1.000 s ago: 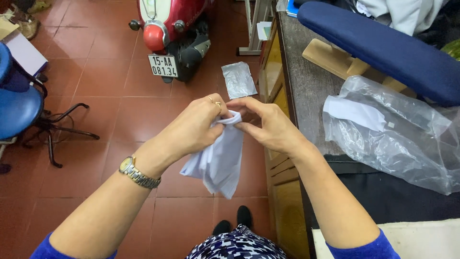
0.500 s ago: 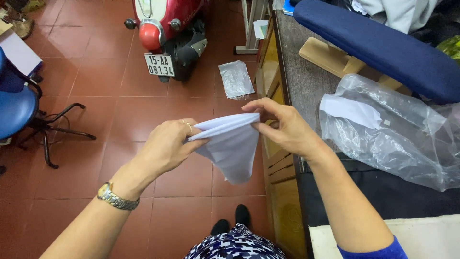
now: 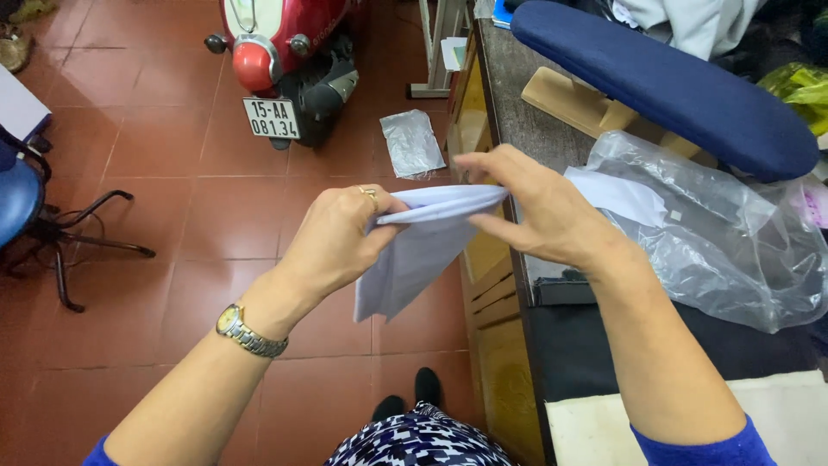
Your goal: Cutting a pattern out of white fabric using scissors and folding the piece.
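Both hands stretch a small folded piece of pale lavender-white cloth taut above the red tile floor.

The left hand [image 3: 332, 242], a ring on one finger and a wristwatch [image 3: 248, 332] at the wrist, pinches the cloth [image 3: 423, 242] at its left end; the right hand [image 3: 539, 211] is clamped on the right end, beside the edge of the worktable [image 3: 517, 103]. The top fold runs straight between them while the rest hangs down in a point. To do this well, I judge, both pinches should stay level and the pull even, so the fold lies crisp. A clear plastic bag [image 3: 716, 233] lies on the table under a navy padded sleeve board [image 3: 664, 82]; a red scooter [image 3: 280, 60] stands beyond.
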